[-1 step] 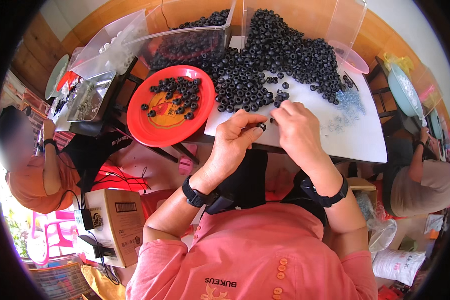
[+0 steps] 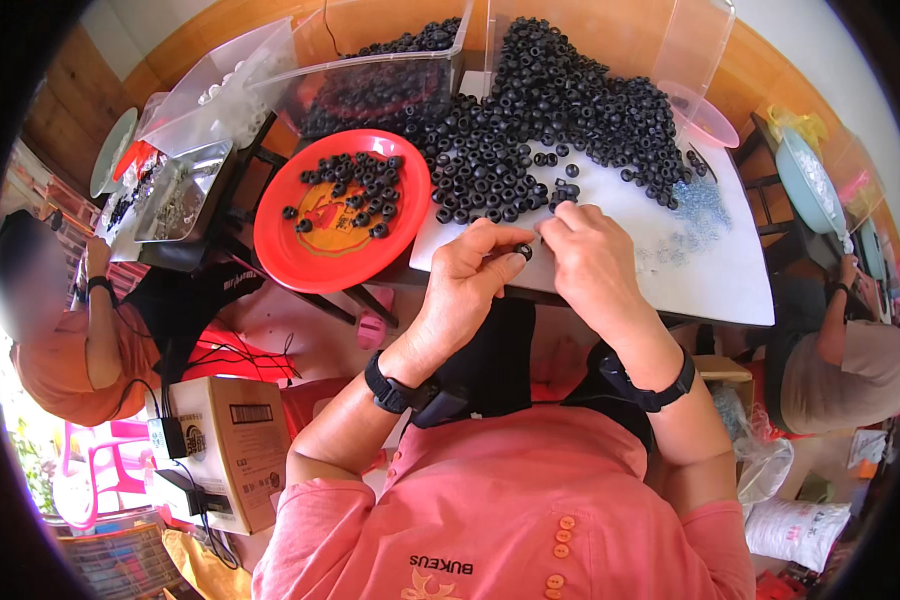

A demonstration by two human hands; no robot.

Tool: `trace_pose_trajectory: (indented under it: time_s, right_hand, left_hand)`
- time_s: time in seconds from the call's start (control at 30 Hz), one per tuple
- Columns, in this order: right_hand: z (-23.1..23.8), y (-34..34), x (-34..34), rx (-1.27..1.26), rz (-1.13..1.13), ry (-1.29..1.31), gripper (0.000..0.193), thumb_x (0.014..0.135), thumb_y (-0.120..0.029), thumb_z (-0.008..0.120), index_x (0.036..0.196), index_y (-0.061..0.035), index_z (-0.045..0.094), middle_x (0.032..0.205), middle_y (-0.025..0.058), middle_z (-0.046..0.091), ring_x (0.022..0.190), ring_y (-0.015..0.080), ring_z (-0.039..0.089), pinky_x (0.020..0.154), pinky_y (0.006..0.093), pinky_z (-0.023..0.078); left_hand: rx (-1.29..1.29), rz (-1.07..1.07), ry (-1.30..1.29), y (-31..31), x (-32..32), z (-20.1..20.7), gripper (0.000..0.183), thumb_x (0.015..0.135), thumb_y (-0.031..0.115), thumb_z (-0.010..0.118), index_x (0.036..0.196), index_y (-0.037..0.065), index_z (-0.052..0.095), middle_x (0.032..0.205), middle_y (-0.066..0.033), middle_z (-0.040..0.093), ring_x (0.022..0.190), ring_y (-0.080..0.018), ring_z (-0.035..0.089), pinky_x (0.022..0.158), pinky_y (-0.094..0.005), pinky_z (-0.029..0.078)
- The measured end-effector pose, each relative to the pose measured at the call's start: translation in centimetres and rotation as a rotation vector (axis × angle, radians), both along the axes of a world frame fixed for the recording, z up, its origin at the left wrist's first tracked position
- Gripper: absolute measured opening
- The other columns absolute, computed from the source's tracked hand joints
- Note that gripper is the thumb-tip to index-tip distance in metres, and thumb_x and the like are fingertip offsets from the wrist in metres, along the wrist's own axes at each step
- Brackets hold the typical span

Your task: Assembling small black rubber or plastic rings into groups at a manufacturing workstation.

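My left hand [image 2: 467,270] is closed, pinching a small round black piece with a hole [image 2: 523,251] between thumb and forefinger at the table's near edge. Close on its right, my right hand [image 2: 592,255] has thumb and fingers pressed together; whatever sits in that pinch is too small to make out. Just beyond both hands lies a big heap of similar black pieces [image 2: 570,100] on the white tabletop [image 2: 715,290]. To the left, a red plate [image 2: 280,262] bears several of these black pieces. A scatter of tiny pale-blue bits [image 2: 700,212] lies on the right of the tabletop.
Behind the plate stands a clear bin [image 2: 370,70] of black pieces. A clear box with white pieces [image 2: 225,100] and a metal tray [image 2: 185,195] are farther left. One person [image 2: 80,350] sits at left, another [image 2: 840,365] at right. A cardboard box [image 2: 225,450] stands lower left.
The fingertips of my right hand have shifted slightly left, nearer the black piece. My left hand keeps its grip in the same place.
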State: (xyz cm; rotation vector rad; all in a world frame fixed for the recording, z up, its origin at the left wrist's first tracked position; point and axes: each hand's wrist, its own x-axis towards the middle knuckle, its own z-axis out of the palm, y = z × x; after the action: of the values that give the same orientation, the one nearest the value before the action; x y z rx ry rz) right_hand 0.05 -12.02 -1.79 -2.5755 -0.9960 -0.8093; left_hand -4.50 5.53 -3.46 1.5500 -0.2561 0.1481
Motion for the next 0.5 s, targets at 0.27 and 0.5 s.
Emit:
trace_pose_trajectory:
  time_s: [0.27, 0.5]
  right_hand:
    - [0.0, -0.1, 0.6, -0.065, -0.028, 0.117, 0.012, 0.072, -0.004, 0.068, 0.084, -0.0052, 0.063, 0.086, 0.0082, 0.059, 0.081, 0.0281, 0.062, 0.067, 0.0396, 0.052]
    - [-0.9, -2.3, -0.8, 0.091, -0.012, 0.128, 0.007, 0.076, -0.008, 0.07, 0.08, -0.0068, 0.064, 0.083, 0.0067, 0.06, 0.083, 0.0275, 0.06, 0.07, 0.041, 0.046]
  left_hand:
    - [-0.079, -0.006, 0.029, 0.4, 0.3, -0.6, 0.025, 0.088, -0.004, 0.06, 0.112, -0.001, 0.068, 0.093, -0.0021, 0.059, 0.071, -0.0068, 0.053, 0.062, -0.0204, 0.045]
    - [-0.044, 0.007, 0.027, -0.2, 0.0, 0.1, 0.025, 0.087, -0.006, 0.06, 0.11, 0.0, 0.069, 0.092, -0.002, 0.058, 0.07, -0.0071, 0.054, 0.062, -0.0202, 0.044]
